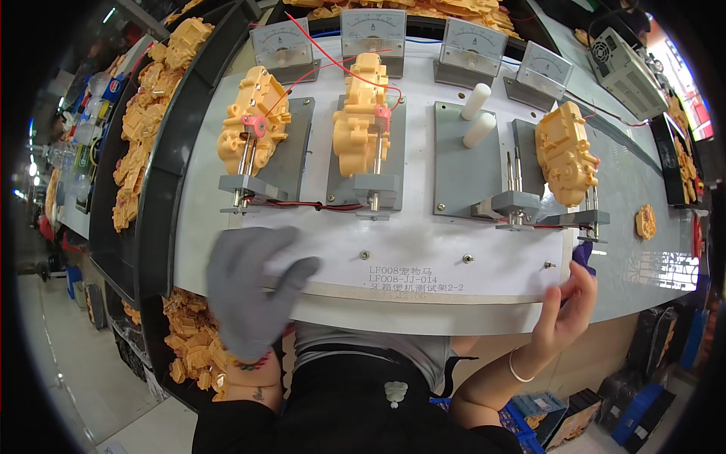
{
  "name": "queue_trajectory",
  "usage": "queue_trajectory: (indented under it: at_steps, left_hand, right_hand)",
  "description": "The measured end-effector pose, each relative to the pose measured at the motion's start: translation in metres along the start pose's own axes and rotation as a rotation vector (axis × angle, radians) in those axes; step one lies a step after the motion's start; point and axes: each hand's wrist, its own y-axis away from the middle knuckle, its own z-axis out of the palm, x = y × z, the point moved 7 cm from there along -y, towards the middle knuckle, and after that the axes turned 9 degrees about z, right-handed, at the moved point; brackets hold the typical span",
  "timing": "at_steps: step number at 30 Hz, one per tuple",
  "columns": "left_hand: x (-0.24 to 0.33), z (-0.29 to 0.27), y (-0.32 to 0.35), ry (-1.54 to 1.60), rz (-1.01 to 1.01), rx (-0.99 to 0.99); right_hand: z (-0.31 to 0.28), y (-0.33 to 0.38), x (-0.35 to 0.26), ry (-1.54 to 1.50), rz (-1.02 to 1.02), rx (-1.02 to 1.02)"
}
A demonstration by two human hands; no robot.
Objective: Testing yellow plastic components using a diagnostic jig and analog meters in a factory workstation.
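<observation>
My left hand (253, 284), in a grey glove, hovers blurred over the front left of the white test board (325, 242), thumb and fingers apart, holding nothing visible. My bare right hand (563, 312) is at the front right corner, fingers loosely bent and apart, beside a small metal toggle switch (550, 265). Something purple (583, 258) shows at its fingertips; whether it is worn or held is unclear. Orange plastic gearbox housings sit on the left stand (253, 125), second stand (363, 121) and rightmost stand (567, 155). Between them, one grey stand (463, 170) bears only two white posts (479, 129).
Several analog panel meters (372, 38) line the back, with red wires (325, 53) looping forward. A black tray (162, 151) of orange housings stands at left. A loose orange part (645, 222) lies at right, and a power supply box (624, 68) stands behind.
</observation>
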Motion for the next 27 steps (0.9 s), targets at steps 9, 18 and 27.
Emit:
queue_trajectory:
  at_steps: [9, 18, 27]
  left_hand:
    - [-0.044, -0.005, 0.018, -0.001, -0.175, -0.055]
    - [-0.044, -0.005, 0.017, 0.064, -0.080, -0.031]
    - [-0.062, -0.060, -0.044, 0.307, -0.111, 0.444]
  right_hand:
    - [-0.001, 0.039, -0.020, -0.176, -0.057, 0.144]
    - [0.027, 0.051, -0.056, -0.293, -0.138, -0.025]
    - [0.161, 0.047, -0.172, -0.641, -0.056, -0.691]
